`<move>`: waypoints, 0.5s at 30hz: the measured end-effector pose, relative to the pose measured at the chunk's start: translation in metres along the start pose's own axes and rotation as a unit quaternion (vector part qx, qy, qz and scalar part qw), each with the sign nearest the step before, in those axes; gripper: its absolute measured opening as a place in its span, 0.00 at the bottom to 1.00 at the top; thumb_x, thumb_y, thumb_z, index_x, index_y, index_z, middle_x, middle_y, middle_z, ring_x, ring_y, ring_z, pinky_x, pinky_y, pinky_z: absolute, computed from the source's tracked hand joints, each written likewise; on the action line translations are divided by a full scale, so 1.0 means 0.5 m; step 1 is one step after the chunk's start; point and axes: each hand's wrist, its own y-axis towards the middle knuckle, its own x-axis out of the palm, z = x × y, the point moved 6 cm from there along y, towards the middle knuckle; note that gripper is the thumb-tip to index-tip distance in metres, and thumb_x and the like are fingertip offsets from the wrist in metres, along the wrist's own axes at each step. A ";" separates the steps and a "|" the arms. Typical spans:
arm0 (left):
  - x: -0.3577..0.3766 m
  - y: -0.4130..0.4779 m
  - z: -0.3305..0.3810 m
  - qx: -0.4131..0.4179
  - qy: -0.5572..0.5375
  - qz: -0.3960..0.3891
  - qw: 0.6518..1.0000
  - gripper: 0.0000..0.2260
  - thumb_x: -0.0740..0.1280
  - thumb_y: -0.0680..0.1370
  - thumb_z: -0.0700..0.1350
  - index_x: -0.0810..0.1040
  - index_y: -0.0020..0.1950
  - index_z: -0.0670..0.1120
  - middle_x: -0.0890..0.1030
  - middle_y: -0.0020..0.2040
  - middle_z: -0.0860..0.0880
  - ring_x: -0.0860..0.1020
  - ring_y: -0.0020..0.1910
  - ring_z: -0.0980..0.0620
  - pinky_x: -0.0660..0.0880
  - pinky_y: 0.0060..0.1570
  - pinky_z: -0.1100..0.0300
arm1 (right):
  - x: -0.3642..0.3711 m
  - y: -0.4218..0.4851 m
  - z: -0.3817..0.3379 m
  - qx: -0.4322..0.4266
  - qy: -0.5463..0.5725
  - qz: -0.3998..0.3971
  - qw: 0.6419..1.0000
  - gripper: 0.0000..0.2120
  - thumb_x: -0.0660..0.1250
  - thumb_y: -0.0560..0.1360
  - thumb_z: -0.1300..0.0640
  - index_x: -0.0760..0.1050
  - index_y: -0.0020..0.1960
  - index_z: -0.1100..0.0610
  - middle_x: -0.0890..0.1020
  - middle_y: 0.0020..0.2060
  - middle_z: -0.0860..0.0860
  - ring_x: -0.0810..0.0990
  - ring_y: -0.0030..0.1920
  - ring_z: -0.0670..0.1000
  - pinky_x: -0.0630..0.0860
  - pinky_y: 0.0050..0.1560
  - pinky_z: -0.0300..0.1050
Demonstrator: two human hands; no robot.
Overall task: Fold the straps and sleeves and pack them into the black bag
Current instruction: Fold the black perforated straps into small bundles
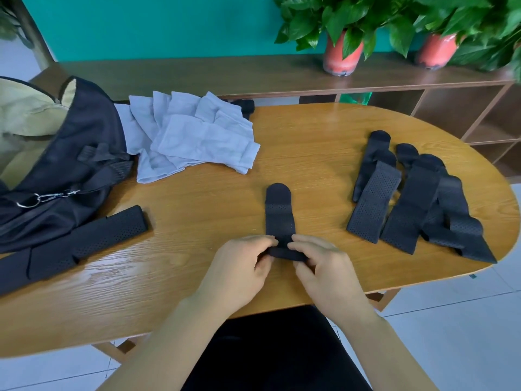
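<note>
A black perforated strap (279, 213) lies lengthwise on the table in front of me, its rounded end pointing away. My left hand (239, 266) and my right hand (321, 266) both pinch its near end, which is rolled or folded over between my fingers. Several more black straps (406, 198) lie fanned out at the right. A long black strap (84, 241) lies at the left beside the black bag (70, 153), whose mouth gapes open showing a tan lining. A heap of pale grey sleeves (194, 136) sits behind, next to the bag.
The oval wooden table (197, 277) ends close to my body. Behind it runs a low wooden shelf (423, 88) with two potted plants (341, 49) in red pots. A metal clip and ring (36, 198) hang on the bag's front.
</note>
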 end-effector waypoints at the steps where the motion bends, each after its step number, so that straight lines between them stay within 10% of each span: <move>1: 0.000 -0.003 0.000 -0.014 -0.011 0.019 1.000 0.15 0.66 0.80 0.43 0.77 0.66 0.50 0.80 0.61 0.54 0.77 0.59 0.57 0.68 0.59 0.69 | -0.002 -0.002 -0.001 0.012 0.010 0.015 1.000 0.18 0.70 0.71 0.69 0.81 0.59 0.57 0.82 0.57 0.49 0.79 0.58 0.48 0.76 0.58 0.43; 6: 0.004 0.006 -0.007 -0.101 -0.034 0.090 0.990 0.06 0.67 0.79 0.46 0.79 0.55 0.47 0.83 0.43 0.51 0.81 0.43 0.50 0.77 0.45 0.54 | -0.006 0.019 -0.008 0.093 0.026 0.057 0.994 0.11 0.68 0.76 0.61 0.80 0.58 0.56 0.84 0.47 0.49 0.82 0.47 0.48 0.77 0.49 0.42; 15: -0.008 0.064 -0.005 -0.161 0.056 0.059 0.984 0.15 0.64 0.80 0.49 0.67 0.35 0.49 0.72 0.33 0.52 0.72 0.34 0.52 0.66 0.33 0.62 | 0.007 0.076 -0.015 0.152 -0.087 0.044 0.983 0.09 0.63 0.78 0.58 0.71 0.40 0.59 0.79 0.38 0.53 0.75 0.37 0.52 0.64 0.33 0.42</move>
